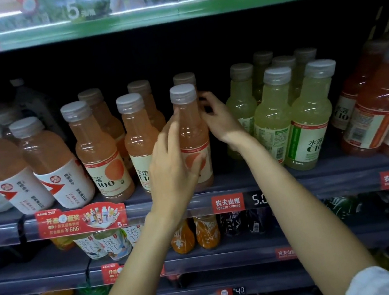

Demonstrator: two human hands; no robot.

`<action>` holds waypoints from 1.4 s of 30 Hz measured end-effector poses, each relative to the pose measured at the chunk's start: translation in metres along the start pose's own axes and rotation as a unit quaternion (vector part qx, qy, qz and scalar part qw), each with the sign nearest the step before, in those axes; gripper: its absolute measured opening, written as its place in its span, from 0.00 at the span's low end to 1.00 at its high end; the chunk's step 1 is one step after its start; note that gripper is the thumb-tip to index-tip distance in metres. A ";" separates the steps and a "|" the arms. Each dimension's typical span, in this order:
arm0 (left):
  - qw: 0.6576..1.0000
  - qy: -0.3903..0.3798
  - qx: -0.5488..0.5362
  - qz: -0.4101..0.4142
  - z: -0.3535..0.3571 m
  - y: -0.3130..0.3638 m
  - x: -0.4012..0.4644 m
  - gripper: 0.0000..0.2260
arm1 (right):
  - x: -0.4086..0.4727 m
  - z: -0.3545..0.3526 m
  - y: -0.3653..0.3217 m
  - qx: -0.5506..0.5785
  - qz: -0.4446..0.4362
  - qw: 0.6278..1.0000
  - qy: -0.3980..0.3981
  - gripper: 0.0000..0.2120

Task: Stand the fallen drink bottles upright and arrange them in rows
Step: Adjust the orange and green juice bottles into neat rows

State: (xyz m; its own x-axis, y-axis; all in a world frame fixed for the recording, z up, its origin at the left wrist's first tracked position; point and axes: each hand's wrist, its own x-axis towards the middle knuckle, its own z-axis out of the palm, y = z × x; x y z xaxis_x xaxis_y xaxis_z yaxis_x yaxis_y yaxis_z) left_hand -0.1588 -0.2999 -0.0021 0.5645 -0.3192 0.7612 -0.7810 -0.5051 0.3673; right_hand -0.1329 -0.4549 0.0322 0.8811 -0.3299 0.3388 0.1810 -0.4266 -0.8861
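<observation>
A peach-orange drink bottle (192, 132) with a grey cap stands upright at the front of the shelf (295, 179), in line with two like bottles (98, 152) to its left. My left hand (173, 166) lies against its left side and label with fingers extended, thumb on the label. My right hand (219, 118) is at its right shoulder, fingers curled beside and behind the neck. More peach bottles stand in a second row behind. All bottles in view stand upright.
Yellow-green bottles (308, 116) stand in rows just right of my right arm, red-orange ones (380, 102) farther right. White-labelled pink bottles (51, 165) stand at the left. Price strips run along the shelf edge; lower shelves hold tea and juice bottles.
</observation>
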 end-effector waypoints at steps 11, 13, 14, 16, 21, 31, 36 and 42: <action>0.999 0.028 -0.006 0.027 0.007 -0.007 -0.007 0.33 | -0.009 -0.002 -0.005 0.068 0.036 0.997 -0.006 0.17; 0.999 0.039 -0.015 0.030 0.009 -0.008 -0.010 0.32 | -0.017 -0.001 -0.005 0.095 0.046 0.994 0.005 0.17; 0.998 0.046 -0.025 0.024 0.009 -0.007 -0.012 0.32 | -0.023 -0.002 -0.003 0.101 0.044 0.994 0.015 0.17; 0.997 0.064 -0.047 0.011 0.006 -0.007 -0.020 0.28 | -0.040 -0.003 0.000 0.097 0.037 0.994 0.040 0.17; 0.992 0.117 -0.054 -0.002 -0.010 -0.018 -0.039 0.18 | -0.081 -0.001 0.006 0.062 0.003 0.994 0.084 0.19; 0.990 0.006 -0.089 -0.111 -0.040 -0.033 -0.052 0.16 | -0.107 0.039 0.017 -0.027 0.003 0.998 0.060 0.36; 0.979 -0.102 -0.164 -0.069 -0.062 0.010 -0.030 0.15 | -0.127 0.017 0.008 -0.113 0.017 0.989 0.096 0.29; 0.947 -0.139 -0.288 -0.020 -0.008 0.072 -0.010 0.22 | -0.165 -0.053 0.014 -0.199 -0.033 0.955 0.219 0.20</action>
State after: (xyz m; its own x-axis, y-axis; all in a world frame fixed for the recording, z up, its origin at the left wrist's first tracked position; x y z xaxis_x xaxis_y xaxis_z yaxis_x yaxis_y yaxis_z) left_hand -0.2232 -0.3265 0.0209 0.5820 -0.5482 0.6007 -0.7290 -0.0243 0.6841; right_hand -0.2989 -0.4512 -0.0193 0.5899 -0.5746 0.5673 -0.0274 -0.7164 -0.6972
